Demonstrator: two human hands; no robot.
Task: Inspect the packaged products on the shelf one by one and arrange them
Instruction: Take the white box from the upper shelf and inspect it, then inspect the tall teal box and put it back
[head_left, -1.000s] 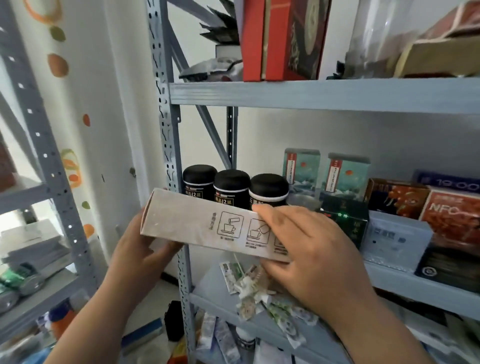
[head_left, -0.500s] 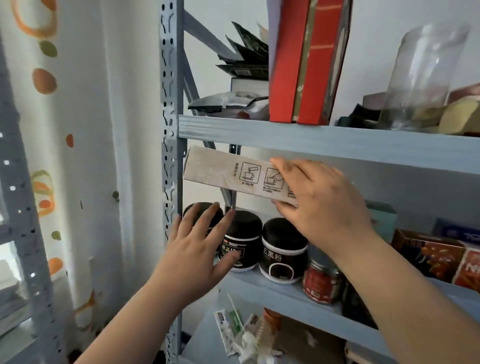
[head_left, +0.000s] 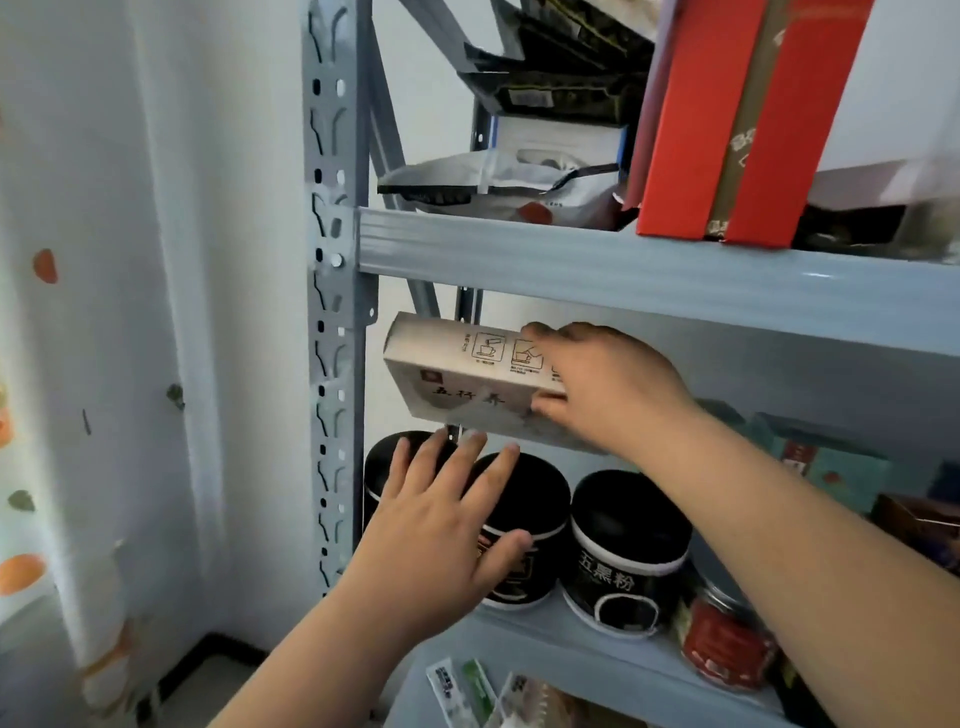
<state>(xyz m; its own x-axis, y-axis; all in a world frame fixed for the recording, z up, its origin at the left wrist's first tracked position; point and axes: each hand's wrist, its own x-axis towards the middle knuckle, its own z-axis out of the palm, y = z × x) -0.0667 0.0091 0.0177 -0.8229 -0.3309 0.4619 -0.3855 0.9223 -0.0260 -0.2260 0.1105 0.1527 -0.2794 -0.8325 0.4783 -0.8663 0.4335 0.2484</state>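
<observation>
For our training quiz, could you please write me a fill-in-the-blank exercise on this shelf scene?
The box is gripped by the ___ hand.
The left hand, fingers spread, is over jars with ___ lids.
The tall carton on the upper shelf is ___.
Missing: right, black, red.

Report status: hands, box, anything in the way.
Right hand grips the pale box, held under the upper shelf. Left hand open before the black jars. Jars stand directly below the box.
</observation>
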